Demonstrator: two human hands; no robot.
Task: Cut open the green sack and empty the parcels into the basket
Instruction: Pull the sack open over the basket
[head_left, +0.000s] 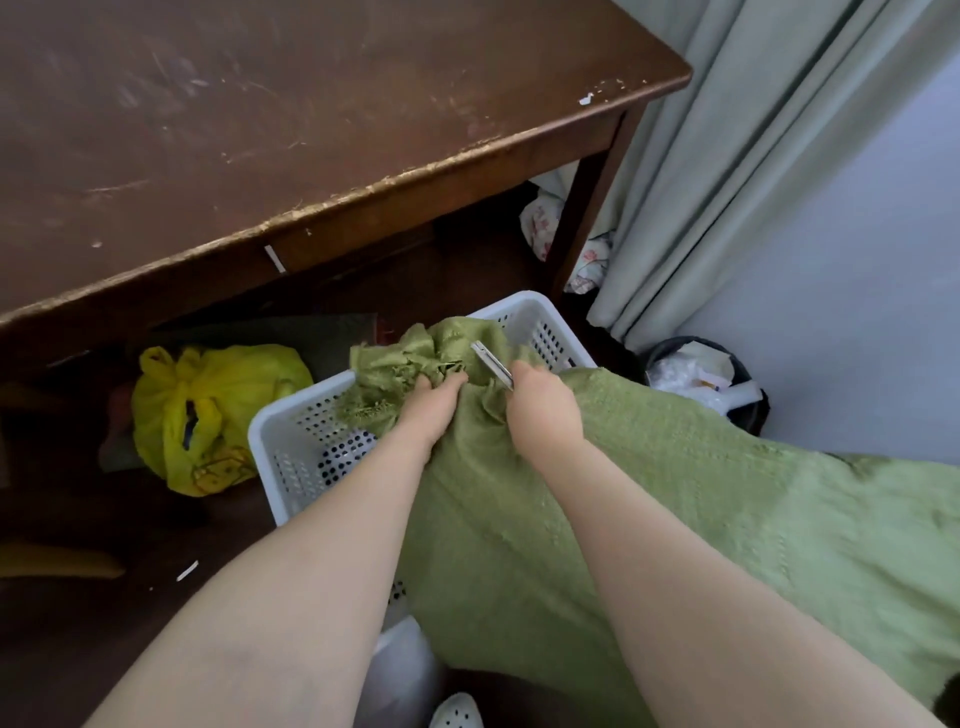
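The green sack (597, 493) lay draped over the white basket (291, 431), its bunched neck above the basket's middle and apparently not yet cut through; no parcels had visibly spilled. The left hand (431, 410) gripped the neck, while the right hand (545, 415), beside it, held a small blade (491, 364) against the fabric.

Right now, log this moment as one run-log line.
stage: cutting sack neck | left hand: gripping green sack | right hand: holding blade | basket: under sack
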